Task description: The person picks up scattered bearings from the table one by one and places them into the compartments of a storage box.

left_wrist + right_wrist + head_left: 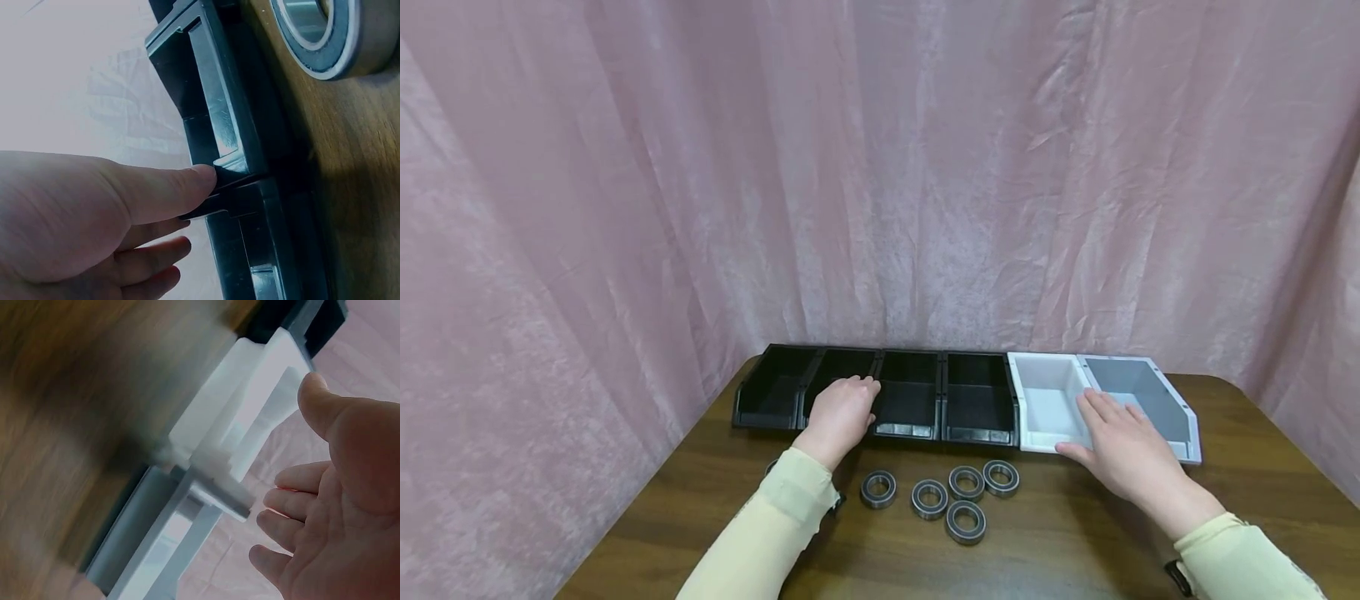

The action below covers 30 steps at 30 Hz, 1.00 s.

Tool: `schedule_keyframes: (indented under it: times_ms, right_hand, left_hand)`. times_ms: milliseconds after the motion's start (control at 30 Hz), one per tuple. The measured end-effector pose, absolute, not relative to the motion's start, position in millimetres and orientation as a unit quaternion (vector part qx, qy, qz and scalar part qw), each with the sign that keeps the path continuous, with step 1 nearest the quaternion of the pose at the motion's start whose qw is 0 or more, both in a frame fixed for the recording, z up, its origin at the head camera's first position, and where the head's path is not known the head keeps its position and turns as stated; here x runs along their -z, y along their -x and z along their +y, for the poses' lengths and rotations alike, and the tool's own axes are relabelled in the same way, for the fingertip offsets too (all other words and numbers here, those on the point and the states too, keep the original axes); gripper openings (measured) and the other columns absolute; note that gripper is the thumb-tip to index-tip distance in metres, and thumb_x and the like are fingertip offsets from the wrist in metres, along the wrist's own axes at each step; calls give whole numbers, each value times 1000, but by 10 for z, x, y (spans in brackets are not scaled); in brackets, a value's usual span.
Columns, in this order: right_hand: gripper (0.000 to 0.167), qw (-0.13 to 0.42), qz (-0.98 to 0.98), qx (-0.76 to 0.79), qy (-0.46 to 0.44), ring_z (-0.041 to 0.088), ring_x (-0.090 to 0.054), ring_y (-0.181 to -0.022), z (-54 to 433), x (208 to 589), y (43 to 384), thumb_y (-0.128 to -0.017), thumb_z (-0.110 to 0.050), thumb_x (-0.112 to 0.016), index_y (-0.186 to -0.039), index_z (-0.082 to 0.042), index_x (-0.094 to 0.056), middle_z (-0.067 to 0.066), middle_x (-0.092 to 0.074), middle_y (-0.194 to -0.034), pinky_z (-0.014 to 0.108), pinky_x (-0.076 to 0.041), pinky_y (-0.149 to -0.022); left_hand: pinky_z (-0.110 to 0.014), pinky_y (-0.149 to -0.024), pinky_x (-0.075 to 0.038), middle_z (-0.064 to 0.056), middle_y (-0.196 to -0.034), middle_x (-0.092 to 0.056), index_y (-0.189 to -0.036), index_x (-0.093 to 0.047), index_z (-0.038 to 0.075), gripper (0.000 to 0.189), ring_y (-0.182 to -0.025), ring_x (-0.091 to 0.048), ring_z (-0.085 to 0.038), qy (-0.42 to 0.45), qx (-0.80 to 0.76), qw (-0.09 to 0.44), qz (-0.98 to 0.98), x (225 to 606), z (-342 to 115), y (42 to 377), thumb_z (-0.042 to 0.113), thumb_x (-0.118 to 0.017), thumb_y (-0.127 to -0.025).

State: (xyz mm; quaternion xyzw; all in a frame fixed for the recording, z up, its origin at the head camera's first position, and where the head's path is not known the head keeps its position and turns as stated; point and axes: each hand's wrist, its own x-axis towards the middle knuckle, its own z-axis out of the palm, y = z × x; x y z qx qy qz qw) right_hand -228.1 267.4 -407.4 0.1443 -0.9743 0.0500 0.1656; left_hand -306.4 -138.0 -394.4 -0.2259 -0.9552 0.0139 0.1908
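My left hand (841, 417) is at the row of black bins, over the border between the second and third from the left. In the left wrist view its thumb lies on the rim of a black bin (240, 125), with the other fingers curled on the far side, so it pinches the adjoining walls. My right hand (1123, 446) reaches over the front of the white bin (1051, 400) and the grey bin (1176, 425). Its fingers are extended, and the right wrist view shows the palm holding nothing. Whether it touches a bin cannot be seen.
Several ring-shaped ball bearings (966, 541) lie on the wooden table (1045, 550) in front of the bins. One more is partly hidden behind the left forearm. A pink curtain (917, 183) hangs right behind the bins.
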Motion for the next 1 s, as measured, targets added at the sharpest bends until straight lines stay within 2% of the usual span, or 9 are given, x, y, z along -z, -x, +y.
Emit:
schedule_keyframes:
  times_ms: [167,367,633,1000]
  right_hand:
    - [86,177,-970,-56,-160,57,-49,-146,2552,4045,2207,-101,-47,-78,-153,15,-52,37,-51,-158,73,-36,-120]
    - [85,184,-965,-68,-175,52,-50,-148,2417,4023,2095,-100,-50,-79,-154,11,-55,33,-52,-160,70,-36,-123]
    - [84,179,-960,-84,-199,50,-48,-150,2237,4024,2017,-100,-49,-79,-156,8,-55,29,-53,-161,69,-38,-122]
    - [82,158,-955,-90,-234,46,-54,-148,2076,4132,1933,-99,-51,-79,-155,6,-57,25,-55,-161,67,-41,-121]
  left_hand:
    - [-46,-115,-54,-15,-136,-76,-131,-77,5,44,-129,-71,-34,236,-19,192,-952,3938,-1395,3079,16,-93,-92]
    - [-46,-115,-54,-15,-137,-76,-132,-76,5,45,-129,-71,-34,235,-20,188,-953,3963,-1379,3073,16,-93,-92]
    - [-46,-115,-54,-15,-139,-75,-135,-76,5,47,-129,-71,-33,235,-20,185,-954,3964,-1377,3054,17,-92,-93]
    - [-46,-118,-51,-16,-140,-74,-136,-75,5,48,-132,-70,-34,232,-25,184,-955,3957,-1371,3046,17,-92,-93]
